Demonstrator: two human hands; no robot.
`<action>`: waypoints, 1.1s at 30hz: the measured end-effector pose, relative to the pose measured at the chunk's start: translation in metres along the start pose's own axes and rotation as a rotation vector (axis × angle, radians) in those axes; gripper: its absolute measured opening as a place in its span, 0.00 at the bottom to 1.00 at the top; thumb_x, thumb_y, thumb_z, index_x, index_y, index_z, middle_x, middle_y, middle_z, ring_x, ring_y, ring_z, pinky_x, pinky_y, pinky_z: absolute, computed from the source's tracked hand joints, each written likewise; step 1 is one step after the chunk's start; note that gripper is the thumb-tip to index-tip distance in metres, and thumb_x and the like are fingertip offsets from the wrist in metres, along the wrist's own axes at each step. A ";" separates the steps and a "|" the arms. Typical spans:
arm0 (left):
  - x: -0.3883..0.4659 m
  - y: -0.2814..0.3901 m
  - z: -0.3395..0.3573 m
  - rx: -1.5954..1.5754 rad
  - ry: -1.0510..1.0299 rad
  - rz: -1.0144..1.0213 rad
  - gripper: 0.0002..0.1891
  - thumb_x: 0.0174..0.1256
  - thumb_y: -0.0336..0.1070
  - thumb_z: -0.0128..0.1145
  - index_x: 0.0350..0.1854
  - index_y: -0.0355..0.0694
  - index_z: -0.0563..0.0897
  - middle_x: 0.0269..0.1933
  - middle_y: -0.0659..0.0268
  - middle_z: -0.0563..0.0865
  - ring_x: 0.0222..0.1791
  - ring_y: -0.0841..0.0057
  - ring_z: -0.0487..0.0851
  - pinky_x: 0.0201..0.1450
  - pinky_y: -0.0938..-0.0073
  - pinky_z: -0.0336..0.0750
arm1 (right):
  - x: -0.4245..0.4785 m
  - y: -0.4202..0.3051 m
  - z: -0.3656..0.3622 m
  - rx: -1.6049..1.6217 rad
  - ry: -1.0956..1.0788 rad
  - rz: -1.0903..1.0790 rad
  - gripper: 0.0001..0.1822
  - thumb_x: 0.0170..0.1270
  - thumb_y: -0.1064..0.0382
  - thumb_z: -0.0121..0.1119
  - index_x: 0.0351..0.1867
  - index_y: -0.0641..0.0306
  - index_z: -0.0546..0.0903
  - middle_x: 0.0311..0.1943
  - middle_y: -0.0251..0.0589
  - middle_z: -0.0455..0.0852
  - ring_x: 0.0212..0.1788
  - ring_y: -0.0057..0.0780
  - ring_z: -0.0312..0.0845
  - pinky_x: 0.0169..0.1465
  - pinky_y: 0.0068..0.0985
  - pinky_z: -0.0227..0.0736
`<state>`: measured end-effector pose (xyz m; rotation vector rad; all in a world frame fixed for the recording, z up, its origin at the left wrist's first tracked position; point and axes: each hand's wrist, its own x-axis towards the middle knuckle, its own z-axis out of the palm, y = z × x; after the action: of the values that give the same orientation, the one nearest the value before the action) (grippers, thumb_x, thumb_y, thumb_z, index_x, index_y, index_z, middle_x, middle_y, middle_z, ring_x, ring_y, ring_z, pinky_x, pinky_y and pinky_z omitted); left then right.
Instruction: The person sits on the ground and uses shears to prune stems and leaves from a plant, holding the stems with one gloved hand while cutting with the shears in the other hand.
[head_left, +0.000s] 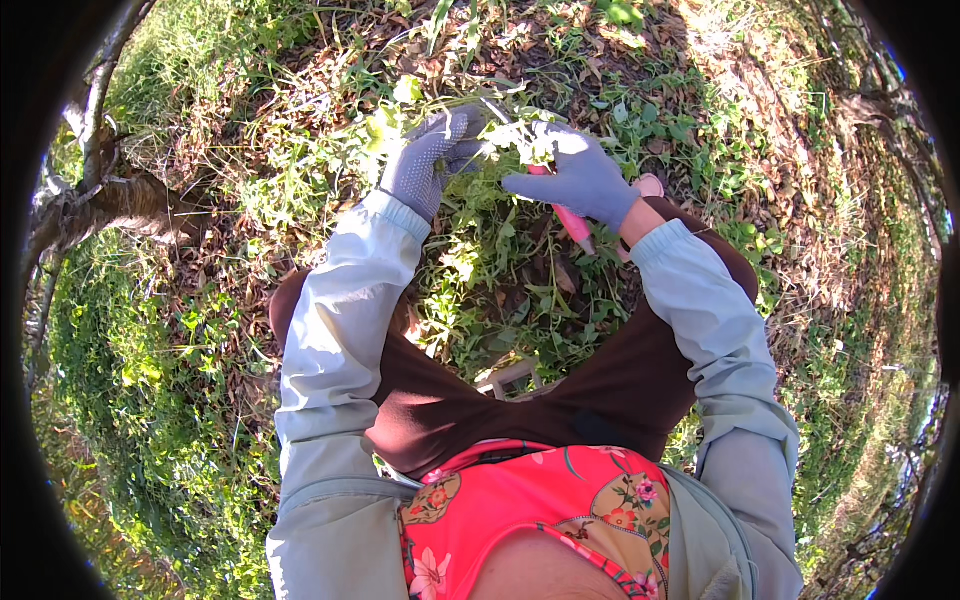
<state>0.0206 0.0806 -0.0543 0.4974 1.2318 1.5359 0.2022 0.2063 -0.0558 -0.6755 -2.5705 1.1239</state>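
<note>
My left hand (435, 161), in a grey knitted glove with pale grip dots, is curled against leafy green stems (386, 124); whether its fingers close on them cannot be told. Facing it, my right hand (581, 176), in a matching glove, grips a tool by its pink handle (571, 225), whose end sticks out below the palm towards me. The tool's working end is hidden among the sunlit leaves (525, 139) at my fingers. Cut or loose-looking greenery (480, 262) lies on the ground below my hands, between my legs.
A slatted edge (510, 377), perhaps of a low seat or crate, shows between my thighs. A thick branch or trunk (142, 202) reaches in at the left. Low plants (645, 116) and dry brown leaves (750, 82) cover the ground around me. Branches stand at the far right.
</note>
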 end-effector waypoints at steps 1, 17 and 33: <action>0.000 -0.002 0.001 -0.004 -0.021 -0.016 0.22 0.69 0.42 0.53 0.60 0.34 0.74 0.54 0.60 0.82 0.48 0.74 0.82 0.50 0.72 0.75 | 0.001 0.001 0.002 0.040 0.028 -0.039 0.36 0.44 0.31 0.66 0.39 0.64 0.79 0.34 0.45 0.84 0.36 0.42 0.80 0.44 0.33 0.74; -0.006 0.022 -0.017 0.080 0.190 0.135 0.19 0.70 0.44 0.52 0.53 0.34 0.78 0.49 0.57 0.85 0.44 0.69 0.85 0.44 0.70 0.76 | 0.001 0.029 -0.023 -0.182 0.086 -0.089 0.37 0.47 0.36 0.66 0.48 0.66 0.77 0.44 0.48 0.81 0.48 0.37 0.78 0.53 0.33 0.71; -0.006 0.013 -0.012 0.214 0.016 0.149 0.20 0.68 0.44 0.54 0.52 0.31 0.79 0.42 0.58 0.85 0.36 0.74 0.83 0.39 0.74 0.76 | 0.006 -0.003 0.006 -0.531 -0.142 0.089 0.49 0.46 0.28 0.61 0.65 0.60 0.69 0.62 0.53 0.72 0.59 0.46 0.73 0.62 0.31 0.67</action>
<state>0.0074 0.0714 -0.0461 0.7323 1.4056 1.5413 0.1943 0.2040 -0.0575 -0.8530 -3.0157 0.5130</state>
